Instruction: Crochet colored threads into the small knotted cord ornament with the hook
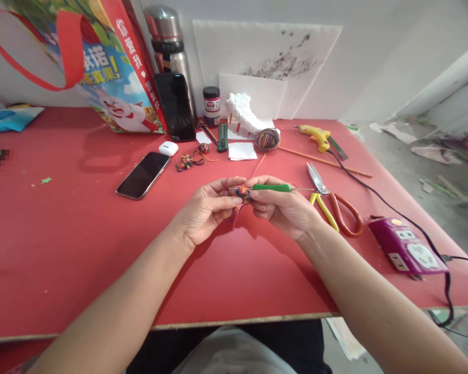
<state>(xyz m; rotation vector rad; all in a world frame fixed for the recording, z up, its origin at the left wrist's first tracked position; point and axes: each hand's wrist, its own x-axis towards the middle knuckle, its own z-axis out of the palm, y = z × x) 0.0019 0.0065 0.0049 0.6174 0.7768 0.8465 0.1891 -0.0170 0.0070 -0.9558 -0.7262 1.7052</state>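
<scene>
"As both bare forearms reach over the flat red surface (218,291), what are the hands doing?"

"The left hand (207,209) pinches a small, multicoloured knot of yarn work (243,195) between thumb and fingers, near the middle of the view. The right hand (283,209) grips a slim metal tool with a smooth green handle (272,188), its thumb close against that same piece."

"Does any yarn lead away?"

"Yes, 1 thin orange strand (259,164) runs up toward a round, dark multicoloured yarn ball (268,138), just beside a small white stack of paper (242,151)."

"And nearby?"

"Metal scissors with 1 yellow and 1 orange-red handle (320,183) lie near the right hand. A rectangular, dark-screened phone (143,175) lies beyond the left hand, toward the left, and a yellow glue gun (315,136) rests farther back, right of the yarn ball."
</scene>
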